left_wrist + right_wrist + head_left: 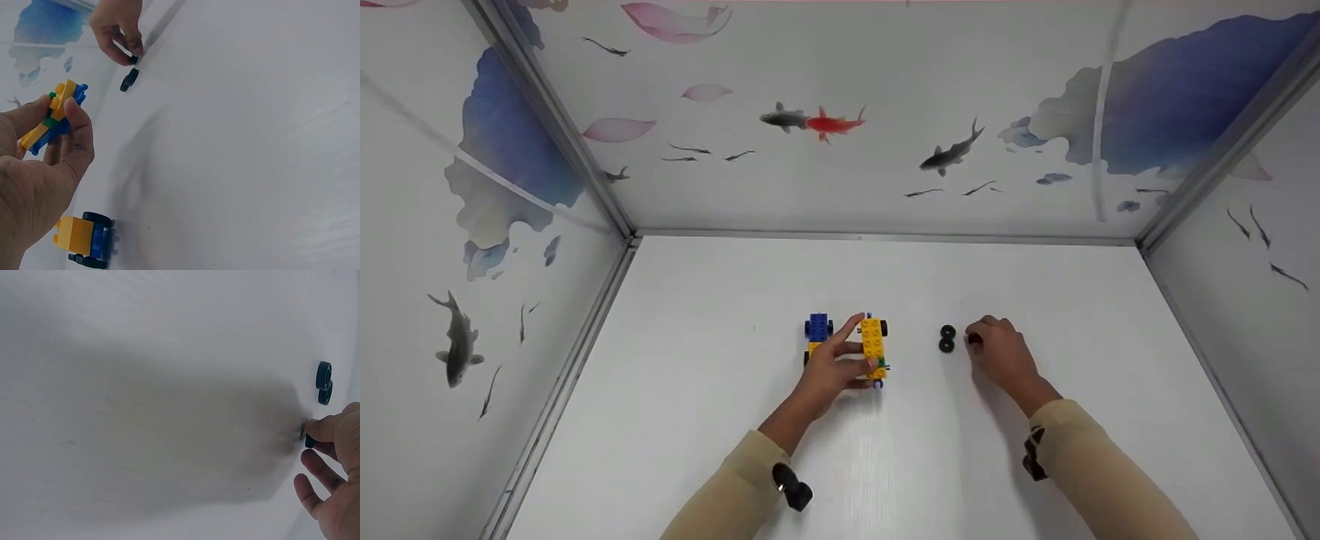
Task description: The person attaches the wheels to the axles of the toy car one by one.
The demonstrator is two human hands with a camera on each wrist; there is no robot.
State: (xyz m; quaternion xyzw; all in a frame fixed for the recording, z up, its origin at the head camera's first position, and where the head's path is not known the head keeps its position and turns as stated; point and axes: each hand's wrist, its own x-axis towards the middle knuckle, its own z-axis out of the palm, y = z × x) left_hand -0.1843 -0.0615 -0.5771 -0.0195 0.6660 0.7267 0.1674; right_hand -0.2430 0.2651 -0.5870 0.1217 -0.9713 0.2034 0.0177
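My left hand [821, 379] holds a toy car of building bricks [873, 341], yellow on top with a blue base and a green piece. A black wheel [884, 328] sits at its far right corner; bare axle ends show at other corners. Over to the right, my right hand [1005, 356] pinches a small black wheel [310, 441] between thumb and finger, close to the table surface. Two loose black wheels [947, 345] lie touching each other just left of that hand. A second toy car [818, 328], blue and yellow with black wheels, stands beyond the left hand, which partly covers it.
The white table [697, 390] is bounded at the back by a metal edge strip [885, 239]. Printed panels with fish and petals [705, 91] rise at the back and both sides. A small black device [793, 487] is worn at the left wrist.
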